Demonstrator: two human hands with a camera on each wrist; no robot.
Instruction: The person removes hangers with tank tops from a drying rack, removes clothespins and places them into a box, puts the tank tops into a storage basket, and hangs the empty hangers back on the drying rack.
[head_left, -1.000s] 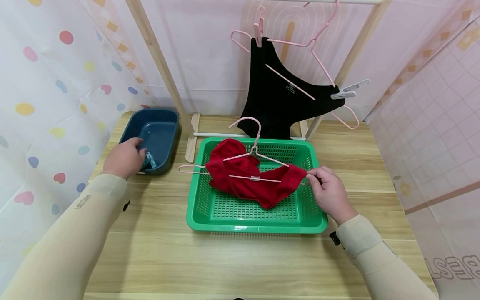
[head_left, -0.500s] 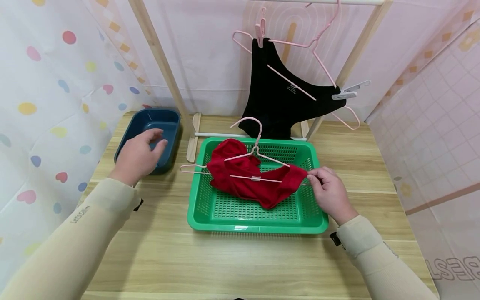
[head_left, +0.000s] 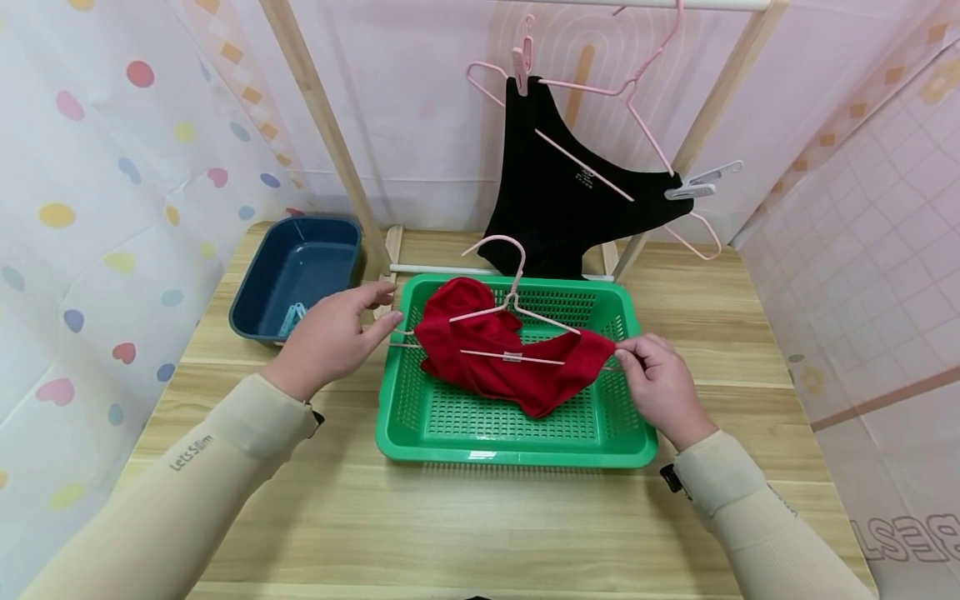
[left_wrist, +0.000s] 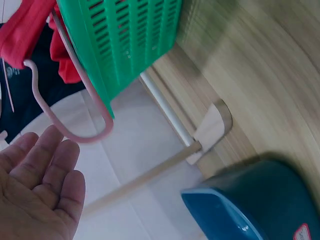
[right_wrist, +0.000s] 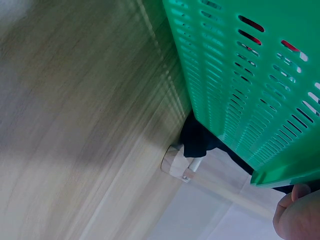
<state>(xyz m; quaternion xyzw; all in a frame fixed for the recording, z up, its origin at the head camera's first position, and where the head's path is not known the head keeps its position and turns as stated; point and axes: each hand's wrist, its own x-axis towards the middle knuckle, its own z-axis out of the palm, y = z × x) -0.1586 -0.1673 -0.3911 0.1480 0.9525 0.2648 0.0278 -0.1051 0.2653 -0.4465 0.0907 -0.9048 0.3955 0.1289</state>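
Observation:
A red garment (head_left: 510,383) with a small pale label hangs on a pink hanger (head_left: 517,254), over and partly inside a green basket (head_left: 517,457). My right hand (head_left: 660,385) pinches the garment's right corner at that end of the hanger; in the right wrist view only part of this hand (right_wrist: 300,215) shows at the basket rim. My left hand (head_left: 333,337) is beside the hanger's left end with fingers extended. In the left wrist view its palm faces the camera, and the fingertips lie just below the hanger's looped end (left_wrist: 75,135).
A dark blue bin (head_left: 300,250) with light blue clothespins (head_left: 292,317) stands at the left. Behind the basket, a wooden rack (head_left: 330,150) bears a black garment (head_left: 577,183) on another pink hanger, fixed with a pink clothespin (head_left: 521,62) and a grey clothespin (head_left: 690,192).
My left hand has come out of the blue bin and moved right to the left end of the hanger. My right hand stays at the garment's right corner.

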